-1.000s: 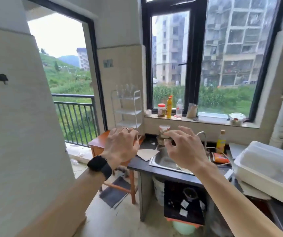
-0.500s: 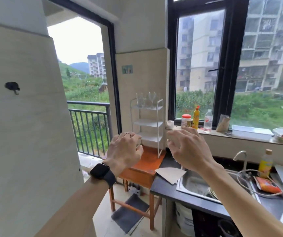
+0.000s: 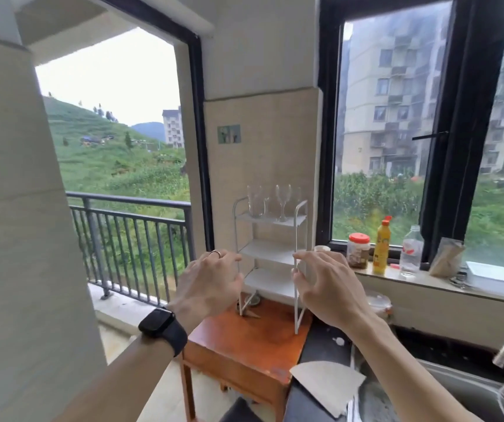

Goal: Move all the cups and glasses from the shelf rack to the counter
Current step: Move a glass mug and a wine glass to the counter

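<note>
- The step in hand is the approach: both hands are raised in front of the white shelf rack (image 3: 270, 254), and nothing has been picked up yet.
- The left hand (image 3: 211, 286), with a ring on one finger and a black watch (image 3: 163, 328) on the wrist, has its grip loosely spread and empty; it hangs in front of the rack's left post at the level of the lower tiers.
- The right hand (image 3: 325, 287) is likewise spread and empty, fingers curled a little, in front of the rack's right post.
- The rack stands on a small orange-brown wooden table (image 3: 244, 339), just beside the left end of the dark tabletop (image 3: 320, 339).
- The task's things sit on the top tier: a stemmed wine glass (image 3: 283, 202) towards the right, and at least one more clear glass (image 3: 256, 201) to its left. They are transparent against the pale wall, so I cannot tell the exact count.
- The two lower tiers look bare, as far as the hands leave them visible.
- The glasses stand above both hands, so the next move calls for lifting a hand to the top tier and closing on a bowl or stem.
- The stemmed glass looks top-heavy and stands close to its neighbour; it should probably be lifted straight up and clear of the rack's raised side rail before it swings right.
- The dark tabletop has bare space near a sheet of white paper (image 3: 326, 388), which would do as a landing spot, short of the steel sink (image 3: 445, 388).
</note>
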Demonstrator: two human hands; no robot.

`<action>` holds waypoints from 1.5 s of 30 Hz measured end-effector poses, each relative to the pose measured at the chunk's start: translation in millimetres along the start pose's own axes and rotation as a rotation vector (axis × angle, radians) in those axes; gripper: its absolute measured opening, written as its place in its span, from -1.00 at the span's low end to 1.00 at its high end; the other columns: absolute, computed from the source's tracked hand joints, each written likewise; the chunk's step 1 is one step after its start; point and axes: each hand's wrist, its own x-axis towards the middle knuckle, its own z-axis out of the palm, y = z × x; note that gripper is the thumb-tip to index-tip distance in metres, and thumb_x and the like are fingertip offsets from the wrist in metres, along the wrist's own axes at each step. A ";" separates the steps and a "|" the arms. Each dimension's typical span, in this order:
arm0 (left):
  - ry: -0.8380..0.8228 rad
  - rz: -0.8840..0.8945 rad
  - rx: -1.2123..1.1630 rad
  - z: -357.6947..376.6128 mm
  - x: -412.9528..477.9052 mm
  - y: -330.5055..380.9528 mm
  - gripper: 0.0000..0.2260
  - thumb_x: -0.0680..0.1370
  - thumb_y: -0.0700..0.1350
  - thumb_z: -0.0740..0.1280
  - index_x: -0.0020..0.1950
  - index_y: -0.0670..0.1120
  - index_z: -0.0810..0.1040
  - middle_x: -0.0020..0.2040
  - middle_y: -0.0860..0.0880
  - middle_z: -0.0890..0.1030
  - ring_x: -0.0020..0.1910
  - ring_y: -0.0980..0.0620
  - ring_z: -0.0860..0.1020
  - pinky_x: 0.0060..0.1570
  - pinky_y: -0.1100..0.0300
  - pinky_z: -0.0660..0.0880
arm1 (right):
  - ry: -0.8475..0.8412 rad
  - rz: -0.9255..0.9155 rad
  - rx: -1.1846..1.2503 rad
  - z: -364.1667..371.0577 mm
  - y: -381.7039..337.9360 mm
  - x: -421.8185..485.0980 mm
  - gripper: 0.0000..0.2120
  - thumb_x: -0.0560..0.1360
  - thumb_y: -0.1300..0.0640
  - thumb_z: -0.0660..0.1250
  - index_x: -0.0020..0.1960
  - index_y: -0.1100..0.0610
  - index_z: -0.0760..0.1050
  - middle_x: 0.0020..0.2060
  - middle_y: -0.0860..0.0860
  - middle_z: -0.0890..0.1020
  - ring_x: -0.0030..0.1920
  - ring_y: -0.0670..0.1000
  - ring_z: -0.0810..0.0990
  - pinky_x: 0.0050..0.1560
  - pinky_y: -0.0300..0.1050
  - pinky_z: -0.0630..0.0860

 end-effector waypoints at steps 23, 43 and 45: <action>-0.157 0.049 -0.404 176.1 360.8 -116.6 -0.54 0.55 0.14 0.27 0.44 0.10 0.41 0.39 0.07 0.50 0.30 0.01 0.50 0.26 -0.01 0.49 | 0.045 0.349 0.161 176.4 94.0 289.9 -0.60 0.59 -0.03 0.34 0.40 -0.01 0.46 0.27 -0.13 0.61 0.08 -0.12 0.64 0.17 -0.02 0.56; -0.342 -0.276 -1.221 262.0 489.9 -100.2 -0.68 0.63 0.05 0.19 0.28 -0.06 0.56 0.20 -0.01 0.59 -0.12 -0.04 0.63 -0.21 0.09 0.50 | 0.181 0.662 0.805 297.3 176.8 439.8 -0.24 0.56 0.06 0.39 0.59 -0.09 0.01 0.35 -0.10 0.43 -0.22 0.03 0.74 -0.32 -0.11 0.62; -0.381 -0.313 -1.351 265.3 494.2 -103.7 -0.63 0.58 0.10 0.23 0.22 -0.11 0.59 0.21 -0.04 0.61 -0.13 -0.05 0.62 -0.19 0.08 0.49 | 0.190 0.654 0.837 297.0 178.8 444.8 -0.32 0.55 0.09 0.39 0.54 -0.06 0.11 0.28 -0.04 0.50 -0.22 0.01 0.75 -0.34 -0.14 0.61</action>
